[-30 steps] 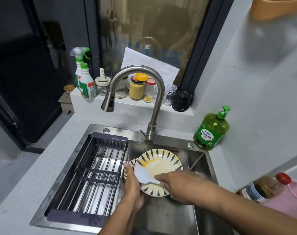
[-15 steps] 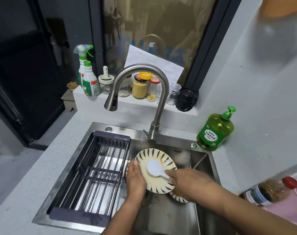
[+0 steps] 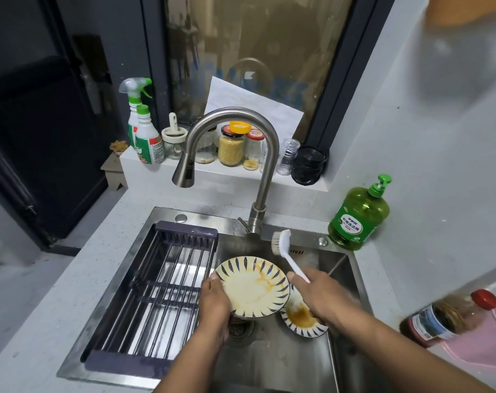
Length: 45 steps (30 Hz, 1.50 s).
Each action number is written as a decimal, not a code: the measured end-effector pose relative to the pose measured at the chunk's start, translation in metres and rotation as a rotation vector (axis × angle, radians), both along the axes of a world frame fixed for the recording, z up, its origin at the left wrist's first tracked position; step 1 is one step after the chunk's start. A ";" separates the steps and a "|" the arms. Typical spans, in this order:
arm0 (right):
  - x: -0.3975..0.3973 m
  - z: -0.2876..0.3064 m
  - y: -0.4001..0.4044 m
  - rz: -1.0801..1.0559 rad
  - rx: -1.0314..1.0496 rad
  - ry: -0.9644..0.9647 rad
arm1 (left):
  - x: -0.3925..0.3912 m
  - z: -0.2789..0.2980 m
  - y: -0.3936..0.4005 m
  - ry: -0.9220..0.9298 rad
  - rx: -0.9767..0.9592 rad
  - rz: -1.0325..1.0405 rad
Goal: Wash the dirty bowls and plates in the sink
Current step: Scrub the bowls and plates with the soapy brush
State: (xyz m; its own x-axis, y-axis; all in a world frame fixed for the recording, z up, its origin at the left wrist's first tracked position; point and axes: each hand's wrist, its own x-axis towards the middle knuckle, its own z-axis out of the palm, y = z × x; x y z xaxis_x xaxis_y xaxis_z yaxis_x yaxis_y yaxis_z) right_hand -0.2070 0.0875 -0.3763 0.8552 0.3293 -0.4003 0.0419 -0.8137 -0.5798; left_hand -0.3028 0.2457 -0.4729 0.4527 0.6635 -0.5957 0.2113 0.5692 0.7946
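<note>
A: Head view — what did the left hand [image 3: 215, 300] hold?

B: It gripped a plate [image 3: 252, 286] by its left rim, thumb on the upper face, the other fingers hidden beneath. The plate was tilted over the sink [image 3: 286, 361], its face turned up toward the camera. It carried dark blue rim strokes and an orange-brown smear on the cream centre.

A: And the right hand [image 3: 323, 296]?

B: Its fingers were curled round the handle of a white brush [image 3: 286, 249]. The brush head pointed up and away, clear of the plate, near the base of the tap [image 3: 258, 177].

A: Other dishes?

B: A second plate [image 3: 302, 319] of the same pattern lay on the sink floor, just right of the held one and partly under it, brown residue pooled in it. The right hand covered part of its far edge. The drain [image 3: 241, 329] sat below the held plate.

A: Surroundings?

B: A dark drying rack [image 3: 161, 285] spanned the left half of the sink. A green soap bottle [image 3: 358, 215] with a pump stood on the counter at the back right corner. On the ledge behind the tap stood two spray bottles [image 3: 140, 126], several jars [image 3: 231, 146] and a black cup [image 3: 309, 165]. At the right edge lay a red-capped bottle [image 3: 451, 316], blurred — its contents could not be read.
</note>
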 end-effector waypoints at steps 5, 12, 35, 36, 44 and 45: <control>-0.005 -0.036 0.014 -0.341 0.299 0.470 | -0.013 0.003 -0.001 0.045 -0.207 -0.160; 0.002 -0.034 0.022 -0.393 0.201 0.559 | -0.038 0.016 0.018 -0.001 0.360 -0.780; -0.009 0.070 0.007 0.901 -0.503 -0.596 | -0.016 0.022 0.018 -0.171 0.209 -0.497; -0.002 0.072 0.007 0.873 -0.522 -0.581 | -0.017 0.021 0.017 -0.198 0.182 -0.484; 0.029 0.069 -0.018 0.713 -0.602 -0.403 | -0.027 0.013 0.022 -0.491 -0.279 -0.136; 0.028 0.066 -0.020 0.698 -0.575 -0.396 | -0.027 0.012 0.023 -0.527 -0.356 -0.094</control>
State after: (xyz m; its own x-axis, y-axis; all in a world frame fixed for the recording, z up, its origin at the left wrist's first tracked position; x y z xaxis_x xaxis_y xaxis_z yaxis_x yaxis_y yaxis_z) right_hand -0.1791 0.0677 -0.3103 0.6497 0.6559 -0.3844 0.7255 -0.6860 0.0558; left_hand -0.3298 0.2685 -0.4612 0.7917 0.4089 -0.4539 -0.0940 0.8156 0.5709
